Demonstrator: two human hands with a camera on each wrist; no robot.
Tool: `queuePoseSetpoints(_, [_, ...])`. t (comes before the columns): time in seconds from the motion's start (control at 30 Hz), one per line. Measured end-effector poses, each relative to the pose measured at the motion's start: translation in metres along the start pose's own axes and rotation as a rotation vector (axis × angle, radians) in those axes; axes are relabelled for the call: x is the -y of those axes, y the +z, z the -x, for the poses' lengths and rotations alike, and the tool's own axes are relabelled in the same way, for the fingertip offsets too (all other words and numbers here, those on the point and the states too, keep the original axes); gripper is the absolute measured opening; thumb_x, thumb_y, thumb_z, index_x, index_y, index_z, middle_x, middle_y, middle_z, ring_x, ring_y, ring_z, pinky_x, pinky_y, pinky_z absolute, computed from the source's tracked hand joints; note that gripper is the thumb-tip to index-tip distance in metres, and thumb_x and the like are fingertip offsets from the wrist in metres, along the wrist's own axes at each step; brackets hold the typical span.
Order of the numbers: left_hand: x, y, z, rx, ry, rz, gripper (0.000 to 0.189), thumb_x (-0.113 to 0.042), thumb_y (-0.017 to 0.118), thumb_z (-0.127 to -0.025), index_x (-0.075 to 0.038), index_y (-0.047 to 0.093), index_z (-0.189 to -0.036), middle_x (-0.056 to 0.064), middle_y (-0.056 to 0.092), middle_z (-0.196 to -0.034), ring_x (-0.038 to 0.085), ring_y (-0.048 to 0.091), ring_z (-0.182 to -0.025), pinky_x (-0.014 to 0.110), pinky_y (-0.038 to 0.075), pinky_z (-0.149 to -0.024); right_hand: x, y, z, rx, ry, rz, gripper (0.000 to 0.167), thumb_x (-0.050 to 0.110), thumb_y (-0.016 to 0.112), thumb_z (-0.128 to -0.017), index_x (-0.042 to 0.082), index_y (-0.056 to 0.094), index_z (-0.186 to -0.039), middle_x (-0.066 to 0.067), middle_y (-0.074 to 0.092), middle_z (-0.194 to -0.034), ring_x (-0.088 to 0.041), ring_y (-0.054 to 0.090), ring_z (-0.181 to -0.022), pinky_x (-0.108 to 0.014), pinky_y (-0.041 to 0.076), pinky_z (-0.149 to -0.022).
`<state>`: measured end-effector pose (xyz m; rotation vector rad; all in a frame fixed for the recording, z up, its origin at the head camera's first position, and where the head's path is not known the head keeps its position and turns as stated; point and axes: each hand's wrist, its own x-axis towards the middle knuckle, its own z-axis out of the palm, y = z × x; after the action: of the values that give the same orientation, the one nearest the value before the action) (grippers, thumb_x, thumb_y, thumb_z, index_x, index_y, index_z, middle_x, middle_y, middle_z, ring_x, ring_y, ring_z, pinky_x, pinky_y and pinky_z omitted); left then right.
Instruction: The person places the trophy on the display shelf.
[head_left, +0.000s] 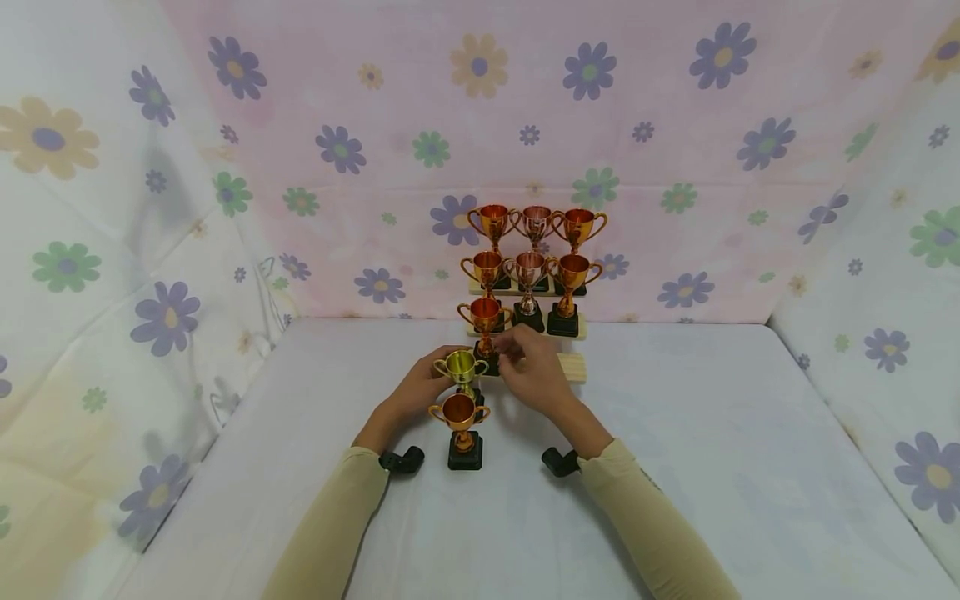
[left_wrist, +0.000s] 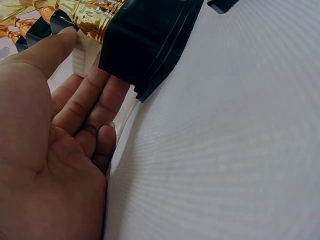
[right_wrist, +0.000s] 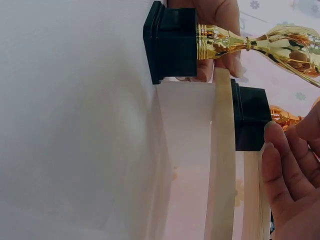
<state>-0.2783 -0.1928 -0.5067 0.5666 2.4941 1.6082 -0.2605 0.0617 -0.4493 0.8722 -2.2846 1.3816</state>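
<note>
My right hand (head_left: pixel 536 368) is at a bronze trophy cup (head_left: pixel 484 313) standing on the left end of the lowest wooden step (head_left: pixel 574 367). Its fingertips pinch the stem just above the black base (right_wrist: pixel 252 117), though part of the contact is out of frame. My left hand (head_left: pixel 416 387) lies behind a gold trophy cup (head_left: pixel 461 367) on the table. In the left wrist view its thumb (left_wrist: pixel 65 42) touches a black base, while the other fingers extend behind the gold cup's base (left_wrist: pixel 145 40). A second bronze trophy cup (head_left: pixel 459 413) stands nearest me.
On the upper steps stand several trophies, with pinkish cups (head_left: pixel 529 267) between bronze ones (head_left: pixel 574 271). A flowered cloth (head_left: pixel 480 125) hangs behind and at both sides. White cloth (head_left: pixel 675 467) covers the table. Each wrist carries a black camera (head_left: pixel 558 461).
</note>
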Motion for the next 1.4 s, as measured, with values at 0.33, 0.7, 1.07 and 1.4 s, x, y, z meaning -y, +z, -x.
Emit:
queuePoseSetpoints(0.33, [0.000,0.000,0.000,0.012,0.007,0.023,0.048,-0.010,0.061,-0.107,-0.014,0.054,-0.154,0.013,0.061,-0.146,0.034,0.057,-0.135,0.059,0.042,-0.116,0.005,-0.006,0.004,0.155,-0.026,-0.065,0.034,-0.009,0.068,-0.088,-0.001,0.069,-0.120,-0.007,0.072,-0.105,-0.020,0.069,-0.093,-0.037,0.062,-0.083])
queuePoseSetpoints(0.7, [0.001,0.000,0.000,0.005,0.015,-0.005,0.046,-0.012,0.061,-0.107,-0.016,0.055,-0.153,0.010,0.061,-0.148,0.032,0.055,-0.139,0.060,0.042,-0.117,0.008,0.003,0.007,0.173,-0.107,-0.090,0.041,0.006,0.083,-0.088,0.001,0.067,-0.126,-0.008,0.070,-0.114,-0.022,0.072,-0.091,-0.037,0.063,-0.083])
queuePoseSetpoints(1.07, [0.002,0.000,0.001,0.007,0.023,0.006,0.045,-0.014,0.062,-0.107,-0.018,0.056,-0.152,0.009,0.060,-0.149,0.032,0.055,-0.140,0.059,0.042,-0.116,0.012,0.018,0.008,0.164,-0.033,-0.007,0.048,0.018,0.090,-0.087,0.007,0.068,-0.128,-0.005,0.070,-0.116,-0.014,0.070,-0.089,-0.032,0.062,-0.078])
queuePoseSetpoints(1.4, [0.003,-0.001,0.001,0.013,0.032,0.016,0.045,-0.013,0.061,-0.108,-0.016,0.054,-0.153,0.010,0.059,-0.151,0.033,0.054,-0.141,0.058,0.043,-0.117,0.017,0.024,0.008,0.149,0.008,0.010,0.051,0.021,0.089,-0.089,0.007,0.067,-0.133,-0.005,0.072,-0.119,-0.017,0.068,-0.094,-0.036,0.062,-0.082])
